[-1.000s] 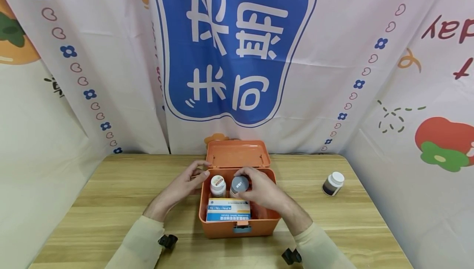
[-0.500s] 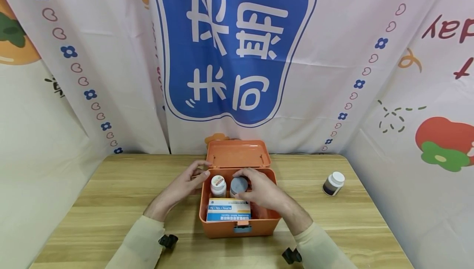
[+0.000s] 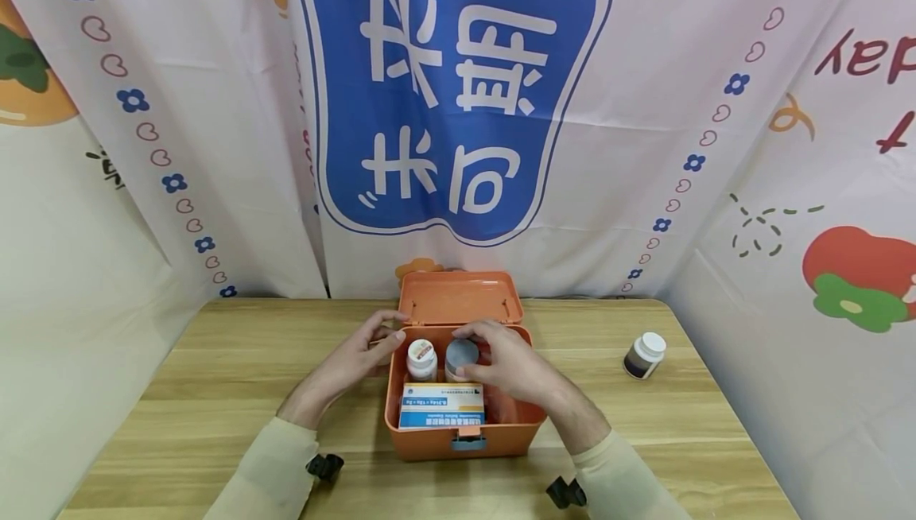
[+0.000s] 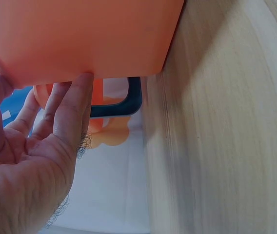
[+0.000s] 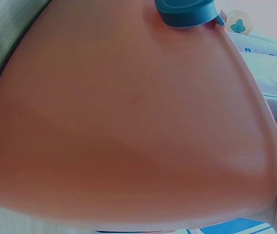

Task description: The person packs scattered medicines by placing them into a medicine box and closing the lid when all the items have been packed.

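An orange lidded box (image 3: pixel 461 445) stands with its lid (image 3: pixel 459 297) raised. Inside are a white bottle (image 3: pixel 422 357), a grey-capped bottle (image 3: pixel 461 355) and a blue-and-white medicine carton (image 3: pixel 440 406). My left hand (image 3: pixel 361 351) rests against the box's left side, thumb at the rim; in the left wrist view its extended fingers touch the orange wall (image 4: pixel 80 39). Over the box's right part, my right hand (image 3: pixel 511 362) has its thumb and fingers spread loosely about the grey cap. The right wrist view shows mostly the box wall (image 5: pixel 133 112), with that hand's fingers largely hidden.
A white-capped dark bottle (image 3: pixel 644 355) stands on the wooden table (image 3: pixel 572 329) to the right. A blue-grey latch (image 3: pixel 468 443) sits on the box's front. A dark handle (image 4: pixel 133 100) shows behind the box. Printed cloth (image 3: pixel 458 106) hangs behind the table.
My right hand has lifted slightly and loosened around the grey-capped bottle, which has shifted a little left and turned, its cap print out of sight. The left hand has stayed put.
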`<state>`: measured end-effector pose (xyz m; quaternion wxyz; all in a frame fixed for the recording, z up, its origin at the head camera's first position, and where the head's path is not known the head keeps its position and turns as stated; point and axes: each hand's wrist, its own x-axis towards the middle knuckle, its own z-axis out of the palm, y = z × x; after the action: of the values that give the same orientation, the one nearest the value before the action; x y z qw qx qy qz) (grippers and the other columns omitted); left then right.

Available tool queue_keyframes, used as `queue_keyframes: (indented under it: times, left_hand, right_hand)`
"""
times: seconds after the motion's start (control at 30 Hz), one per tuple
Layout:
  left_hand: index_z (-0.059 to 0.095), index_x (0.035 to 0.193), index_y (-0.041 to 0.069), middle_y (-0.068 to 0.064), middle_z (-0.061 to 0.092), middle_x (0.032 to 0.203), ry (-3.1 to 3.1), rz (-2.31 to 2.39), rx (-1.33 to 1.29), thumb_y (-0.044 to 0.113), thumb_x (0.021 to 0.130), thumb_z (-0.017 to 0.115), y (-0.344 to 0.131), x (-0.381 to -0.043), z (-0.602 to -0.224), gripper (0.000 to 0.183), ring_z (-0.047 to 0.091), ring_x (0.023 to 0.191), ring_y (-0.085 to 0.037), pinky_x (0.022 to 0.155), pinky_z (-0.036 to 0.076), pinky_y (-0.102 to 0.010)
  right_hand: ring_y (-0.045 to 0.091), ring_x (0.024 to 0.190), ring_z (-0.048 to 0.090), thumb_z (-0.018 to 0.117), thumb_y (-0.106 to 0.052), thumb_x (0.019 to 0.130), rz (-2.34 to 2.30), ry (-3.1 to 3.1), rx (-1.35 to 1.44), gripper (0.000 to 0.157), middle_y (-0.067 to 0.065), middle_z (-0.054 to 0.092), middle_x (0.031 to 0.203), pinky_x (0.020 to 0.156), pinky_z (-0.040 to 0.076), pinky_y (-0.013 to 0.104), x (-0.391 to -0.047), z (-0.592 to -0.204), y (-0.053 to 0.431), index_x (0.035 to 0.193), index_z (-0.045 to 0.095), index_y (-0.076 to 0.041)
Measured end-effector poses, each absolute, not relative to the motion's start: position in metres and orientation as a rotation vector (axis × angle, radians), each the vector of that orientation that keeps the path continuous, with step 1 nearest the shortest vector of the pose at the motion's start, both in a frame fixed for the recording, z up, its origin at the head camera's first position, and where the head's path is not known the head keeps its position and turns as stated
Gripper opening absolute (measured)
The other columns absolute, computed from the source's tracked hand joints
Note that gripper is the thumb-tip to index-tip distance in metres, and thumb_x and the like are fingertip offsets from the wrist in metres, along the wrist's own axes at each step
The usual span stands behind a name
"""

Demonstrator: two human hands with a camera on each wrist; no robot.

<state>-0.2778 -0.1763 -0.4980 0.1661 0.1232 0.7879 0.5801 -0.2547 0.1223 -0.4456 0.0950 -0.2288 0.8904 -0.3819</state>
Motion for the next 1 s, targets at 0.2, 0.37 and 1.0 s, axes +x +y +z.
queue_keyframes:
  times: [0.2, 0.37, 1.0]
  left_hand:
    - [0.044, 0.151, 0.027, -0.021, 0.057, 0.144, 2.25, 1.65, 0.351, 0.049, 0.109, 0.055, -0.177, -0.278, -0.498, 0.048, 0.062, 0.133, -0.035, 0.104, 0.06, -0.055]
    - [0.044, 0.15, 0.027, -0.021, 0.057, 0.144, 2.245, 1.654, 0.354, 0.048, 0.109, 0.055, -0.177, -0.278, -0.498, 0.048, 0.063, 0.132, -0.035, 0.103, 0.061, -0.055]
    - [0.044, 0.15, 0.028, -0.021, 0.058, 0.144, 2.255, 1.646, 0.359, 0.049, 0.108, 0.055, -0.177, -0.278, -0.499, 0.048, 0.063, 0.132, -0.035, 0.103, 0.061, -0.054]
  right_hand:
    - [0.022, 0.13, 0.062, 0.081, -0.024, 0.095, -1.19, 2.597, -0.673, 0.049, 0.003, 0.063, 0.143, 0.113, 0.055, 0.045, -0.255, -0.441, 0.124, 0.141, 0.064, -0.015]
    - [0.024, 0.133, 0.061, 0.08, -0.022, 0.096, -1.24, 2.561, -0.633, 0.048, 0.003, 0.063, 0.142, 0.114, 0.055, 0.048, -0.255, -0.438, 0.127, 0.14, 0.063, -0.016]
    - [0.026, 0.139, 0.061, 0.081, -0.027, 0.094, -1.362, 2.578, -0.524, 0.051, 0.003, 0.062, 0.149, 0.116, 0.053, 0.051, -0.265, -0.423, 0.144, 0.141, 0.062, -0.022]
